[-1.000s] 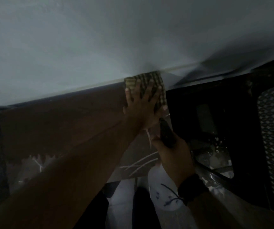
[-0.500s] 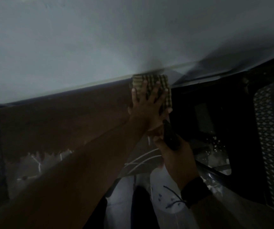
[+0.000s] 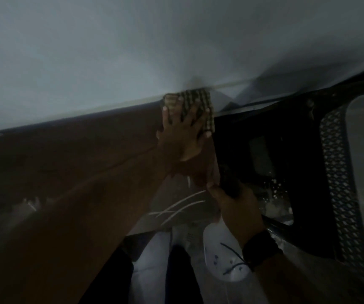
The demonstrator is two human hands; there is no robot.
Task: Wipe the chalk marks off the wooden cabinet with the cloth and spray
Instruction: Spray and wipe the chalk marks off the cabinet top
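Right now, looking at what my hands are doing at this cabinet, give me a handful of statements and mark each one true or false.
1. The left hand presses the checked cloth flat against the wooden cabinet. True.
2. The cloth sits low on the cabinet, over the chalk marks. False: it is at the cabinet's top edge, and the white lines lie well below it.
3. The right hand grips the spray bottle. True.
4. The right wrist is bare. False: it wears a dark band.
5. All the chalk has been wiped off. False: white curved lines still show near the lower edge.
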